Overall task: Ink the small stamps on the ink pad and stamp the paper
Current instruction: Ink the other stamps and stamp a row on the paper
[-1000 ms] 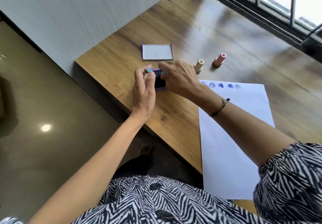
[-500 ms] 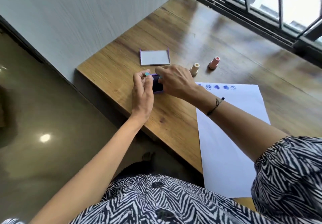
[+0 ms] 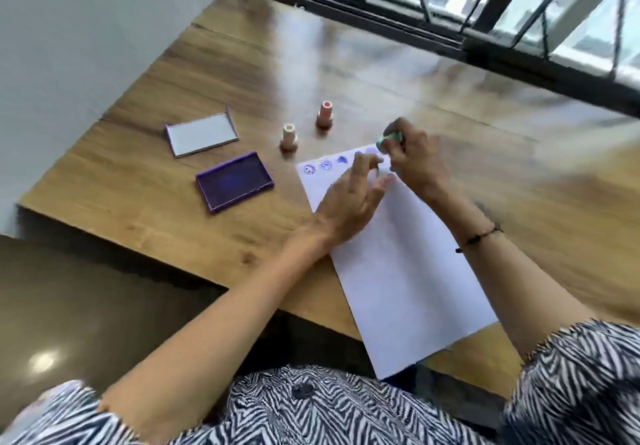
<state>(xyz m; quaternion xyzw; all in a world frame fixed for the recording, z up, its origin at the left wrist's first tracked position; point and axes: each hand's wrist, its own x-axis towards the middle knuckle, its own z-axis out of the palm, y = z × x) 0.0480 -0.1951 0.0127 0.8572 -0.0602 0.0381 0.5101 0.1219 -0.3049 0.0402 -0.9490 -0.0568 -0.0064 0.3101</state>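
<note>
The purple ink pad (image 3: 234,181) lies open on the wooden table, left of the white paper (image 3: 401,264). A row of blue stamp marks (image 3: 325,165) runs along the paper's top edge. My right hand (image 3: 412,160) holds a small green stamp (image 3: 389,139) above that top edge. My left hand (image 3: 349,198) is over the paper beside it, with a small pale stamp (image 3: 383,170) pinched at its fingertips. Both hands are blurred. A cream stamp (image 3: 288,136) and a pink stamp (image 3: 325,115) stand upright above the paper's top-left corner.
The ink pad's lid (image 3: 202,134) lies upturned near the table's left edge, behind the pad. A window with dark bars (image 3: 485,11) runs along the far side. A grey wall is on the left; the table's near edge drops to a glossy floor (image 3: 69,306).
Both hands left the ink pad and moved right, to the top edge of the paper, each carrying a small stamp. The pad is now uncovered. The camera view swung right.
</note>
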